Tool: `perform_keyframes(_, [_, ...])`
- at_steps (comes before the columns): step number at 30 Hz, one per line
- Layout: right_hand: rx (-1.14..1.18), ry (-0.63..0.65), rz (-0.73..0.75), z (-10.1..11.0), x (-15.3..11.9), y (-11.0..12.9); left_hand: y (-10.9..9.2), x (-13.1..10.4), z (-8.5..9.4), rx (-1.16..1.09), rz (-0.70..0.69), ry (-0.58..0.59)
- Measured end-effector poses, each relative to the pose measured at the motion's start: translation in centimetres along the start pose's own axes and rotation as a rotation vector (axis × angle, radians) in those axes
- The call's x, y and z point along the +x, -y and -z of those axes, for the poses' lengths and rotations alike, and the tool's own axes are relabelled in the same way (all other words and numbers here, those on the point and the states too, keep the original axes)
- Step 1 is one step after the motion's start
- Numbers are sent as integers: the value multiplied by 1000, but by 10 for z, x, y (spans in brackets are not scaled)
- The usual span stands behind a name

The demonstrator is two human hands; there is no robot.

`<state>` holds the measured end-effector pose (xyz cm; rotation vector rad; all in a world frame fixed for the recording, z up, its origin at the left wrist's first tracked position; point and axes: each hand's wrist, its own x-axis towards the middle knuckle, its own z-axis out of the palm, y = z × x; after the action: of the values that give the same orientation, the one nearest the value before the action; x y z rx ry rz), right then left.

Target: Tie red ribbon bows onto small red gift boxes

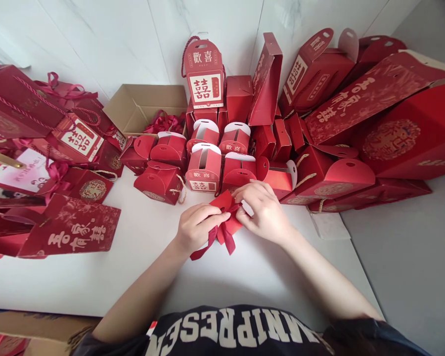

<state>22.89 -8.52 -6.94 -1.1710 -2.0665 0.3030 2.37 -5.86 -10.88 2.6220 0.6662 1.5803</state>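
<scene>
In the head view, the left hand (197,226) pinches a dark red ribbon (228,236) between thumb and fingers at the small red box (222,200), while the right hand (257,207) has its fingers curled in at the ribbon's other side, their tips close together. The box lies between the hands on the white table (141,277), just in front of the rows of small red boxes; the hands and ribbon cover much of it, so its full shape and the form of the knot are hard to make out. Two ribbon tails hang toward the person. Behind, a brown carton (152,101) holds more red ribbon, its contents partly hidden by the boxes ahead of it. The large red box (411,133) at right is cut off by the picture's edge, as are the bags at far left and a carton (40,329) at lower left. As for writing, the upright gift box (203,74) at the back reads 歡喜 above a white panel with 囍; 歡喜 also shows on a small box (203,168) in the front row. The flat-lying bag (77,227) at left carries pale characters ending in 囍. The dark shirt (230,331) shows upside-down block letters, partly legible as "MNIPRESEN", cut off at the ends.
</scene>
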Motion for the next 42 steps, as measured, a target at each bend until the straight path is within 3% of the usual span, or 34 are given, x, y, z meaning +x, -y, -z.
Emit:
perform_keyframes(2, [173, -9, -91, 3, 0, 0, 0, 1, 0, -9, 3, 1])
perform_keyframes(5, [542, 77, -242, 10, -1, -1, -1, 3, 1, -23, -2, -1])
perform_keyframes(9, [982, 130, -323, 17, -1, -7, -2, 3, 2, -56, 18, 18])
perform_keyframes(12, [1161, 210, -401, 21, 1, -10, -2, 1, 1, -88, 33, 37])
perform_keyframes(16, [1014, 214, -502, 25, 3, -9, -1, -2, 1, -119, 48, 53])
perform_keyframes(22, [784, 342, -430, 28, 3, -6, -1, -2, 2, -131, 66, 61])
perform_keyframes(26, [902, 353, -400, 36, 4, -7, 0, 1, 3, -156, 80, 67])
perform_keyframes(29, [987, 269, -495, 54, 1, -11, 1, 2, 3, -177, 83, 47])
perform_keyframes(32, [897, 116, -564, 81, -6, -18, 3, 0, 2, -189, 87, 38])
perform_keyframes(35, [634, 348, -590, 96, -11, -22, 4, -2, 2, -206, 95, 53])
perform_keyframes(38, [387, 529, -500, 83, -9, -20, 3, -1, 1, -204, 96, 61])
perform_keyframes(42, [140, 364, -354, 45, 0, -11, 1, 3, 2, -177, 71, 71])
